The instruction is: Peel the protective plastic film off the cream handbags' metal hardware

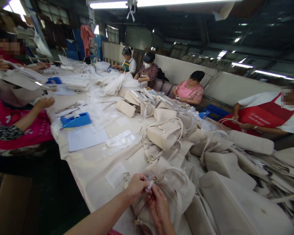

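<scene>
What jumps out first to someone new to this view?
The big heap of cream handbags, spread from the middle of the table to the right edge of the view. Next, the vivid blue tape dispenser on the left part of the table, beside white sheets. Then, at bottom center, the left hand and right hand meeting over one bag's metal fitting.

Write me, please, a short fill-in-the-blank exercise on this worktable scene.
The nearest angular plastic tape dispenser is coloured ____.
The lettered fabric apron on the person at far right is coloured ____.
The left bare hand grips a small whitish strip over a cream leather-look ____ with straps.
Missing words: blue; red; bag.
</scene>
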Motion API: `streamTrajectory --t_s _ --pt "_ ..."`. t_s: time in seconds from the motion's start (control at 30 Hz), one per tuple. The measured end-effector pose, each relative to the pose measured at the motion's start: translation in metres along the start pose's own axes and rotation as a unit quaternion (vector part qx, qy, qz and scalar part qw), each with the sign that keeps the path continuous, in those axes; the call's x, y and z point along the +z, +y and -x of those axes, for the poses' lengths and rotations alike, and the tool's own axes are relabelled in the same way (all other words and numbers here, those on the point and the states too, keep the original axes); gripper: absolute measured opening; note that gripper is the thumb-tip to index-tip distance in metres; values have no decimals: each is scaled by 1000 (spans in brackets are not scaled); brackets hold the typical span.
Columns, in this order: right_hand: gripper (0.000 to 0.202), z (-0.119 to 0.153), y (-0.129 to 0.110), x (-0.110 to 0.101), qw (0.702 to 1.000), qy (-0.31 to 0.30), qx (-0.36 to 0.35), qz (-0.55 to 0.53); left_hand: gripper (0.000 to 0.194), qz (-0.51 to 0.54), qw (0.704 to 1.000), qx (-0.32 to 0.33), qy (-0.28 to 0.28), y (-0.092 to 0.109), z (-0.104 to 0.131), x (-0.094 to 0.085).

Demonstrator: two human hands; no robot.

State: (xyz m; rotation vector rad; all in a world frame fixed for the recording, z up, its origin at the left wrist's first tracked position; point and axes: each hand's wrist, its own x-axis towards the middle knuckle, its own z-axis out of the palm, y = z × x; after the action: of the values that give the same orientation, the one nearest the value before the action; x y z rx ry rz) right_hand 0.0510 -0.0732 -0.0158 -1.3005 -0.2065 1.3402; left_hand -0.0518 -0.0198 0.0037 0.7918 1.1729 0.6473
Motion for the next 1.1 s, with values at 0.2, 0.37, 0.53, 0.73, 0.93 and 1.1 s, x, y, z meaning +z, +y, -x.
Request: streamTrajectory --t_s 0.2,0.37,0.53,0.73,0.93,1.1 --pt "29 -4 -3 4 993 78 -14 82 12 -73 994 75 40 -5 -5 4" --pt "20 -4 -5 10 989 100 -42 101 11 -119 983 123 58 -7 0 9" --pt "21 -1 -3 16 989 102 -52 95 16 -117 979 160 44 -4 14 10" --pt "29 -1 -2 17 989 107 -41 90 18 -83 984 153 39 -6 17 12" --pt "44 3 -5 19 991 102 -13 80 29 40 997 60 -4 -12 4 11" --pt "42 2 -8 21 992 108 2 61 24 25 998 63 2 -12 2 9"
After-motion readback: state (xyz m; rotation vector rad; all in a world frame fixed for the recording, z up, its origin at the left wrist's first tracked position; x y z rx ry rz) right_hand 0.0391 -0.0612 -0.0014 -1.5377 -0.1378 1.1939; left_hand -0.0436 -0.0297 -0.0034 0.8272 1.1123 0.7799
